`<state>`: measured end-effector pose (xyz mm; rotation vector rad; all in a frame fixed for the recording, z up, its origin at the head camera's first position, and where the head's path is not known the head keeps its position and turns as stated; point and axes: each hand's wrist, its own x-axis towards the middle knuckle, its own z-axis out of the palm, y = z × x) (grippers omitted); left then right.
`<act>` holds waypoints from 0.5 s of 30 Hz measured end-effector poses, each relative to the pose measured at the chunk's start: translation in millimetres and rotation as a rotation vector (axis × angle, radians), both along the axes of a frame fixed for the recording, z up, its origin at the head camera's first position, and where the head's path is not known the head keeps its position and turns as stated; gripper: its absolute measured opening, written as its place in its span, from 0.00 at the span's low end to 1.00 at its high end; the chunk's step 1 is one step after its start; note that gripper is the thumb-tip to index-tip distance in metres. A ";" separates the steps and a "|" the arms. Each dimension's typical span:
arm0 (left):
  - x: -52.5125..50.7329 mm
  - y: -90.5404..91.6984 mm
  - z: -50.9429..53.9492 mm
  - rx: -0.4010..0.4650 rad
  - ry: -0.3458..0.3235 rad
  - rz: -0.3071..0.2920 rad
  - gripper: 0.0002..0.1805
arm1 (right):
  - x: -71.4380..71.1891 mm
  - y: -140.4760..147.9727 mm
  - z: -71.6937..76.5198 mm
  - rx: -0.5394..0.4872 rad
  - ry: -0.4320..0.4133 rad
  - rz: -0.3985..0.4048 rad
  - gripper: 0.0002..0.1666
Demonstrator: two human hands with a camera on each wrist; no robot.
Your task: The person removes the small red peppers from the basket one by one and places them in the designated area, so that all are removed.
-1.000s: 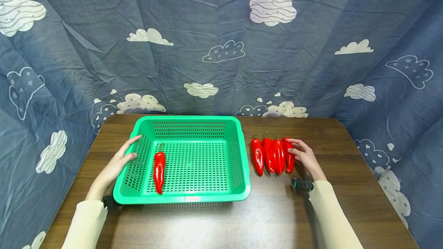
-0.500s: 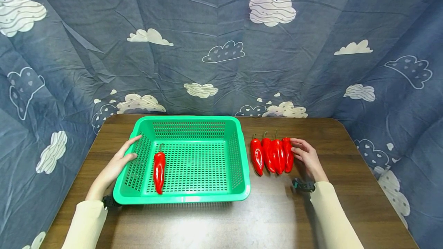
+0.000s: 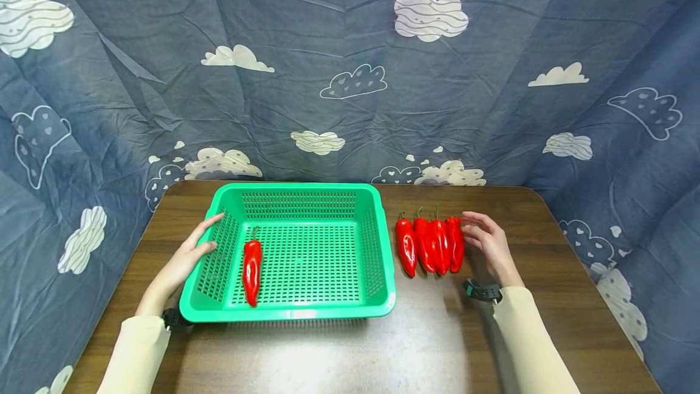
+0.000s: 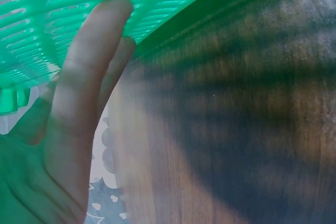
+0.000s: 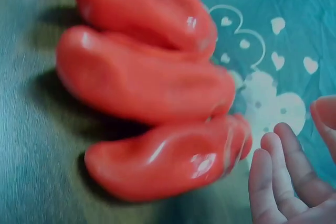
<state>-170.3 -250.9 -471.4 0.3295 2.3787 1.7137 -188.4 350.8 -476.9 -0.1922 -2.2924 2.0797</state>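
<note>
A green perforated plastic basket (image 3: 298, 315) stands at left centre, with one long red pepper (image 3: 251, 269) lying inside on its left. Across the left side of the basket reaches my left hand (image 3: 186, 258), fingers extended. In the left wrist view, straight fingers (image 4: 79, 87) lie against the basket's slotted wall (image 4: 31, 40). Several red peppers (image 3: 422, 245) form a row right of the basket, stems pointing away. Just right of the last pepper (image 3: 455, 245), my right hand (image 3: 492, 251) is apart from it, holding nothing. The right wrist view shows its relaxed fingers (image 5: 286, 171) beside the pepper's stem end (image 5: 236, 140).
Both stand on a brown wooden table (image 3: 415, 345). A dark blue curtain (image 3: 350, 114) with white clouds hangs behind and at both sides. Each wrist wears a dark strap; the right one (image 3: 481, 290) sits close to the tabletop.
My right hand has let go of the last pepper in the row and drawn off a little to the right. That pepper has shifted slightly left, against its neighbour. The left hand has not moved.
</note>
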 end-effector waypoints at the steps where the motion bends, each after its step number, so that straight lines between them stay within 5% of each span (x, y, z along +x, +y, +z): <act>1: 0.0 0.0 0.0 0.001 -0.001 0.000 0.33 | -0.1 -1.8 1.2 -0.009 0.006 0.002 0.24; 15: 1.6 0.5 1.8 0.021 -0.034 0.003 0.33 | -2.5 -27.0 23.3 -0.090 0.024 0.053 0.18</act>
